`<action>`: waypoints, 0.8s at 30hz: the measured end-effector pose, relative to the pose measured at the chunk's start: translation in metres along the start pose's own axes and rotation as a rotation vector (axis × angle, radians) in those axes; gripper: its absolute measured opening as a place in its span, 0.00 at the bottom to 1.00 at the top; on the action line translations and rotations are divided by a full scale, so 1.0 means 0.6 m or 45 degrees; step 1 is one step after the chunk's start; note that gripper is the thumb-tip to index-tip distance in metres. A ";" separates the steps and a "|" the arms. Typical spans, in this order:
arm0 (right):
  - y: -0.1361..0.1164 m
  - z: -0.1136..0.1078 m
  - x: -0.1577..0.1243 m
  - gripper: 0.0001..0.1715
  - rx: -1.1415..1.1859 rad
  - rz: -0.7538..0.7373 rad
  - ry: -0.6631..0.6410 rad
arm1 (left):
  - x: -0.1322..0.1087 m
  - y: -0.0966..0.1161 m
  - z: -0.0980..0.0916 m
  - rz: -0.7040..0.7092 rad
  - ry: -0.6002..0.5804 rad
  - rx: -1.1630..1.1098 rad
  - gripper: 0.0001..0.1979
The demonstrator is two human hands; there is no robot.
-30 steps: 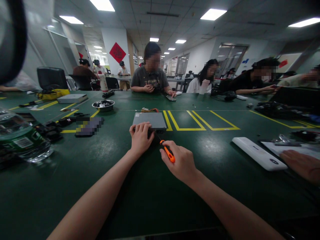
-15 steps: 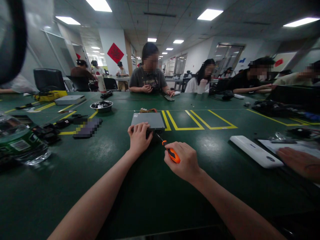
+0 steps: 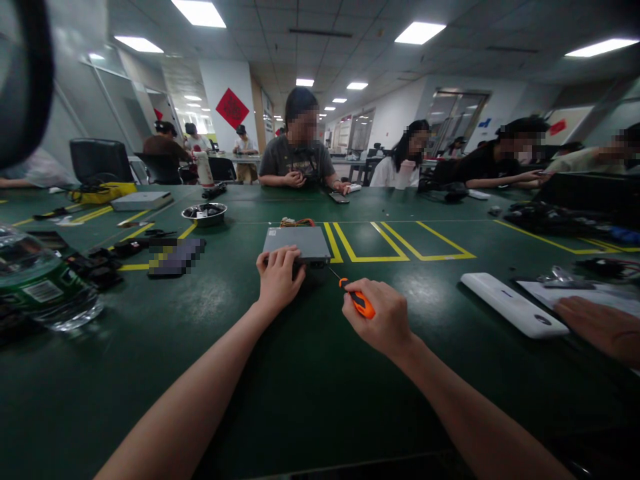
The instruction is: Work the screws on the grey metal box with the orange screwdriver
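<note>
A flat grey metal power supply unit (image 3: 303, 241) lies on the green table, with a bundle of coloured wires (image 3: 295, 223) coming out behind it. My left hand (image 3: 279, 277) is closed over its near left edge, fingers on the top and thumb at the front side. In my right hand (image 3: 377, 312) is a screwdriver (image 3: 361, 303) with an orange and black handle. Its thin shaft points up and left towards the unit's near right corner. The tip looks just off the corner, though whether it touches I cannot tell.
A metal bowl (image 3: 204, 213) with small parts stands at the back left. At left are a large water bottle (image 3: 43, 287) and a dark phone-like slab (image 3: 176, 257). To the right lies a white device (image 3: 514, 305) beside another person's hand (image 3: 597, 323). Yellow tape (image 3: 380, 259) marks the table.
My right hand has shifted right and slightly up with the screwdriver, whose tip moved from the unit's front side to its right corner. My left hand and the unit have stayed put.
</note>
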State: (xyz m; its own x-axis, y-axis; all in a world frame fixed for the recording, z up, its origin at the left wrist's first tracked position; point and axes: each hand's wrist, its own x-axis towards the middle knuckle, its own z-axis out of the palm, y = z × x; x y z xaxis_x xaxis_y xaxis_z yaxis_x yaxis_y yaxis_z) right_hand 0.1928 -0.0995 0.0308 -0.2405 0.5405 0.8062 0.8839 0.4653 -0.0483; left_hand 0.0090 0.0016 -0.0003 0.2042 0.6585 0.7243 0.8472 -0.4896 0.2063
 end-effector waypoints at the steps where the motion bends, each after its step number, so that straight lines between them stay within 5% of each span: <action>1: 0.000 0.000 0.000 0.06 0.001 0.003 -0.001 | 0.000 0.000 0.000 0.000 -0.001 0.000 0.13; 24: 0.003 0.004 -0.002 0.07 0.031 0.005 -0.025 | 0.000 0.001 -0.001 0.004 0.005 0.008 0.12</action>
State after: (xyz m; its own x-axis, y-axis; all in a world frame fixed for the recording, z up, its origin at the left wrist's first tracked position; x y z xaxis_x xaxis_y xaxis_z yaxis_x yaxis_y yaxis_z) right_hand 0.1936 -0.0977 0.0287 -0.2448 0.5560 0.7944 0.8748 0.4800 -0.0664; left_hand 0.0091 0.0010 0.0002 0.2053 0.6548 0.7274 0.8495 -0.4883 0.1999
